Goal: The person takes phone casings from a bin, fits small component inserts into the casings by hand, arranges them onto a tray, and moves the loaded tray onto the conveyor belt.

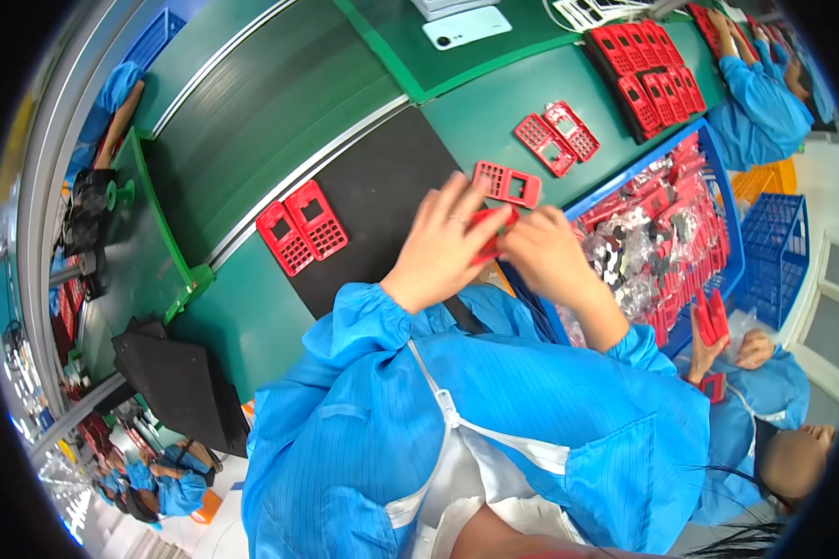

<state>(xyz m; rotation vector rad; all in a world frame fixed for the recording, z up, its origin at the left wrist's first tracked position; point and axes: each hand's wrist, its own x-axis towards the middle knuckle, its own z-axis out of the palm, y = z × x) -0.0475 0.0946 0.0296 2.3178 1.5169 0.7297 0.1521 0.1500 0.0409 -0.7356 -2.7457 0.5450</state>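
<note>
My left hand (435, 247) is closed around a red phone housing (497, 226), mostly hidden by the fingers. Against its right side, the fingers of my right hand (552, 253) are curled and pinched, slightly blurred; whether they grip the housing or some small part cannot be made out. Just beyond my hands lies another red keypad housing (522, 189), at the edge of a black mat (373, 191). Two more housings (323, 237) rest side by side at the mat's left edge. Farther right on the green table, a pair of housings (542, 147) lies close together.
A blue crate (732, 200) of red housings and clear plastic bags stands to my right. Behind it are several rows of red housings (645, 88). A conveyor belt (261, 121) runs at left; a pale smartphone (480, 26) lies at the back. Co-workers (750, 373) sit at right.
</note>
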